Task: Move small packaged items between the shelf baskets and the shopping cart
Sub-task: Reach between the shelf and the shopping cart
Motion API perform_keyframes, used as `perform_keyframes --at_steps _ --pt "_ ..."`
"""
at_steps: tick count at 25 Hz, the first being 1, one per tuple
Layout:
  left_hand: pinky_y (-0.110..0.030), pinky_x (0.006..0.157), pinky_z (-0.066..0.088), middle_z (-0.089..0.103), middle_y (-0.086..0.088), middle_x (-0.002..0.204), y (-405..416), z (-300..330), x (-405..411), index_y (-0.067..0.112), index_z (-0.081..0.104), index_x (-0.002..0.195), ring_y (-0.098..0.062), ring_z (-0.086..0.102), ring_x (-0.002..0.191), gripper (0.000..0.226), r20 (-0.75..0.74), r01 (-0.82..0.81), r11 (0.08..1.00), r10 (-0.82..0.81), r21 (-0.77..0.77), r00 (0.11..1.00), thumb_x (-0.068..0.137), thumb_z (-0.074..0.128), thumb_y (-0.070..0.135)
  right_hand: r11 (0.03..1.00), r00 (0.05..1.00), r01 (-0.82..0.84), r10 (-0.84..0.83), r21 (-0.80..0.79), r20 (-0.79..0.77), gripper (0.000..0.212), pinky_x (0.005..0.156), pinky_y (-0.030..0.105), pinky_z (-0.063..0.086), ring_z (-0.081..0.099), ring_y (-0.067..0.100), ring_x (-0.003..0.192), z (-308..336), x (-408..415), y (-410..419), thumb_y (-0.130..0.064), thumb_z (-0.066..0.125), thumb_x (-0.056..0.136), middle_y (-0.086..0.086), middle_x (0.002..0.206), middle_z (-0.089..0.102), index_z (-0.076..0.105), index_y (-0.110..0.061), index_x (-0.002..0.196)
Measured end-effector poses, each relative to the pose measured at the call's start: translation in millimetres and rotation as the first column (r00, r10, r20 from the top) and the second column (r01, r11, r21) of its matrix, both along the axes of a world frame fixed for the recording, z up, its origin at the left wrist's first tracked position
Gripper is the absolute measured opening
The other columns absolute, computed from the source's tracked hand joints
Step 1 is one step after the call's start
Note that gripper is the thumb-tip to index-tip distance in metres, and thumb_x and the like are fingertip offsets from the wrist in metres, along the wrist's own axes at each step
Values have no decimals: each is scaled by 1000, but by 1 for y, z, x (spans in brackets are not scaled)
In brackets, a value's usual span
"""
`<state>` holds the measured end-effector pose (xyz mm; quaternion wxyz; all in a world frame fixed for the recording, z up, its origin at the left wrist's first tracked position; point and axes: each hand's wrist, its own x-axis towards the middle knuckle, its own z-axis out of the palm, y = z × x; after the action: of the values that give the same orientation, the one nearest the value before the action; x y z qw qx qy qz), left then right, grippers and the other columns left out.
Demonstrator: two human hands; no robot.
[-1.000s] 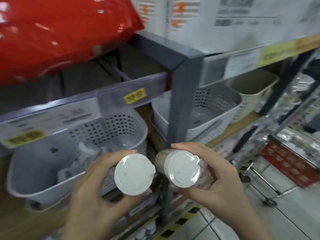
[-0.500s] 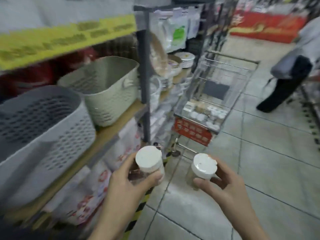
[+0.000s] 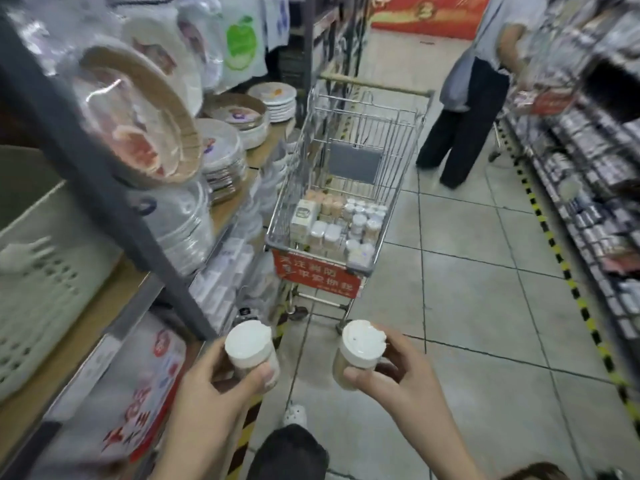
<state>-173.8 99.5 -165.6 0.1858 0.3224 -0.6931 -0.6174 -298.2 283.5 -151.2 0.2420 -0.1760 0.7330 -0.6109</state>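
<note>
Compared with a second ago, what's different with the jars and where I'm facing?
The view has swung from the shelf baskets down the aisle to the shopping cart, now ahead. The two jars, once side by side, are held apart. Unchanged: the left hand grips the left jar, and the right hand grips the right jar.
</note>
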Motion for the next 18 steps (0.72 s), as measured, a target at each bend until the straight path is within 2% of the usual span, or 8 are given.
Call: perform_keyframes --at_steps 5,7,9,13,15,17,18 --pt "-14 72 51 73 12 91 -62 -9 -99 32 66 97 -1 66 82 53 38 42 999 -43 14 998 48 85 38 998 998 57 -58 27 19 52 91 28 50 64 8 100 -9 -81 -49 -40 78 53 -12 105 68 63 -40 103" --pt "-16 73 50 73 8 93 -77 -9 -144 31 65 101 -4 65 88 45 39 93 995 -95 32 995 62 87 25 992 991 119 -121 39 55 54 90 27 50 64 8 99 -16 -113 -58 -40 79 51 -11 104 68 63 -38 102" --pt "-14 72 49 72 13 95 -86 -11 -186 33 64 101 -3 65 89 42 53 170 985 -170 15 984 69 81 12 980 975 194 -198 53 100 56 88 27 52 65 10 96 -29 -143 -57 -32 82 48 -10 100 70 63 -32 101" --pt "-11 75 50 69 22 97 -95 -15 -273 32 61 102 4 64 87 44 62 216 975 -219 50 974 71 79 7 952 935 289 -303 99 183 47 70 18 53 65 8 78 -45 -209 -57 1 84 57 -6 84 72 65 -19 96" --pt "-14 73 50 69 22 94 -95 -19 -310 30 61 101 6 64 84 40 60 210 975 -214 73 975 72 79 8 954 938 279 -296 112 183 45 72 20 53 64 8 79 -56 -247 -58 -3 83 57 -6 85 71 65 -20 95" --pt "-15 70 49 71 13 91 -99 -17 -343 27 60 101 6 63 81 37 66 173 982 -178 74 982 73 78 10 957 945 256 -277 135 173 46 76 22 53 64 7 84 -56 -285 -67 -13 82 55 -10 88 70 64 -23 97" --pt "-12 68 49 70 8 90 -104 -16 -360 25 60 102 6 63 80 37 75 145 987 -150 71 986 73 77 10 958 946 250 -272 138 176 45 75 22 53 64 6 84 -55 -304 -74 -11 83 59 -10 89 70 63 -23 97"
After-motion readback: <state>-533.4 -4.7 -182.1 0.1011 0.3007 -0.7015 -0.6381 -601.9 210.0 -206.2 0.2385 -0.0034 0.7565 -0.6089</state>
